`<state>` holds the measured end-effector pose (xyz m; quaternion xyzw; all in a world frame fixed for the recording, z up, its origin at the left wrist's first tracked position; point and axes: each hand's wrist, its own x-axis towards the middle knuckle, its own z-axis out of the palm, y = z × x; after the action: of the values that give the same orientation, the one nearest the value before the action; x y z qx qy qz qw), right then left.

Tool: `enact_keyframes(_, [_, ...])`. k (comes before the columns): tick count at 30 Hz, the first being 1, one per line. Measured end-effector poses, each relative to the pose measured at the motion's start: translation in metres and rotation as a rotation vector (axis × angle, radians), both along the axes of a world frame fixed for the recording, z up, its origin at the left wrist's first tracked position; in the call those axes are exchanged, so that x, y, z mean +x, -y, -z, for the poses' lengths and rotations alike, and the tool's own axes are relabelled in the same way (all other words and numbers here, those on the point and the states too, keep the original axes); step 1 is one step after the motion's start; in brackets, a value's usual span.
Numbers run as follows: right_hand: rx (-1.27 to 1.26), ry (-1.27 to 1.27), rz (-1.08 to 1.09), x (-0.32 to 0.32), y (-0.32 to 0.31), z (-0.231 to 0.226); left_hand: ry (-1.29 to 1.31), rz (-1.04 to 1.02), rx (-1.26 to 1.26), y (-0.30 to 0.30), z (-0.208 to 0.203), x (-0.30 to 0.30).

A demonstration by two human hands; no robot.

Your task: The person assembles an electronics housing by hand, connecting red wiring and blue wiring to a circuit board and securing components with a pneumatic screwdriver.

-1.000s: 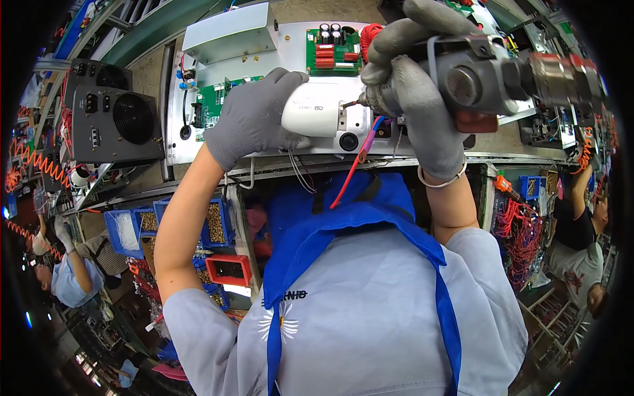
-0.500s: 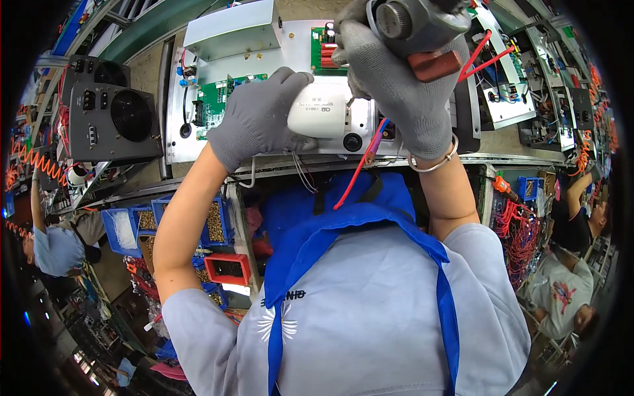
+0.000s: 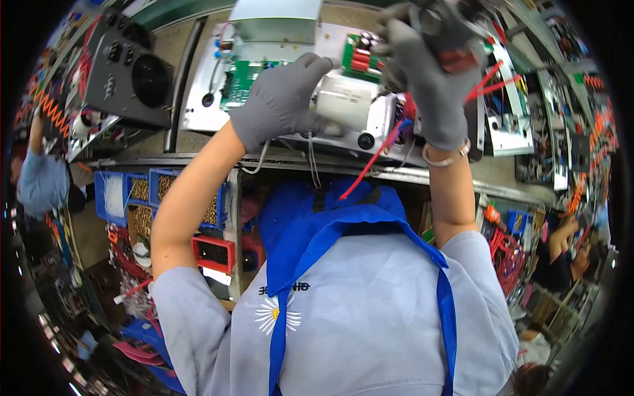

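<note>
A white cylindrical capacitor [image 3: 345, 104] lies on its side at the near edge of a metal chassis plate [image 3: 199, 117]. My left hand [image 3: 281, 99], in a grey glove, is closed round its left end. My right hand [image 3: 432, 92], also gloved, grips a dark power screwdriver [image 3: 439, 26] with a red trigger, held above the plate to the right of the capacitor. Motion blurs the tool, and its tip cannot be made out. Below my right hand a red wire [image 3: 370, 165] runs down over the plate's edge.
Green circuit boards [image 3: 246, 79] and a silver metal box [image 3: 274, 23] sit on the plate. Dark fan housings [image 3: 129, 72] stand at left. Blue bins of small brass parts [image 3: 140, 189] and a red tray [image 3: 213, 254] are below the bench. Other people work at both sides.
The whole view has shifted, so the bench appears farther right. My right hand and the screwdriver have moved slightly right, away from the capacitor. My left hand stays on it.
</note>
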<state>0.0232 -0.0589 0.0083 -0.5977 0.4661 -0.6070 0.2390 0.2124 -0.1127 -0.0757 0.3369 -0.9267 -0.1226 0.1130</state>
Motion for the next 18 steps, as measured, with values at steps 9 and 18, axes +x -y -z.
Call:
enact_keyframes(9, [-0.281,0.176,-0.117,-0.024,-0.035,-0.029,-1.587,-0.609,1.313,-0.110,0.011,0.062])
enact_keyframes(18, [-0.363,0.553,-0.704,0.021,-0.043,-0.007,-1.724,-0.458,1.481,-0.121,0.027,0.037])
